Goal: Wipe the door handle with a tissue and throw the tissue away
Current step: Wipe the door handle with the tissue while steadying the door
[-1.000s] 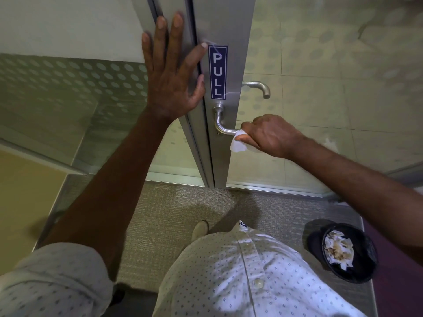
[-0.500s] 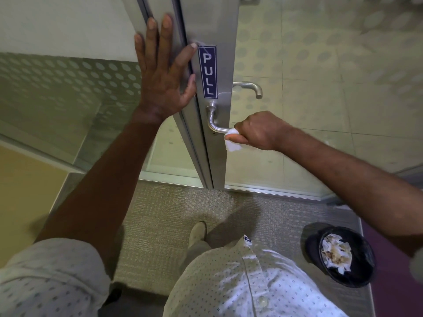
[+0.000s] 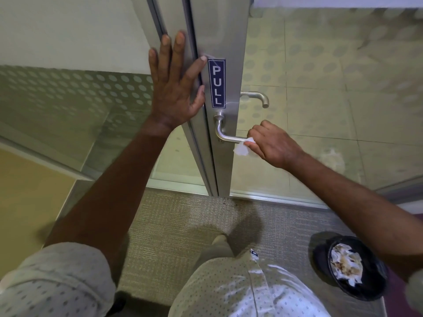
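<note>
Glass door (image 3: pixel 320 65): right hand (image 3: pixel 272 143) pinches tissue (image 3: pixel 241 149) on handle (image 3: pixel 229 137); left hand (image 3: pixel 176 88), flat and released, braces at 10 o'clock; wipe tip to base.

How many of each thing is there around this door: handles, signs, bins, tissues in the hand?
Door handles: 2 (near one, far one behind the glass)
PULL sign: 1
Black bin: 1
Tissue in the right hand: 1
Total: 5

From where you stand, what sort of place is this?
Probably an office: a metal-framed glass door with frosted dots and a PULL sign, carpet, and a black waste bin beside it.
</note>
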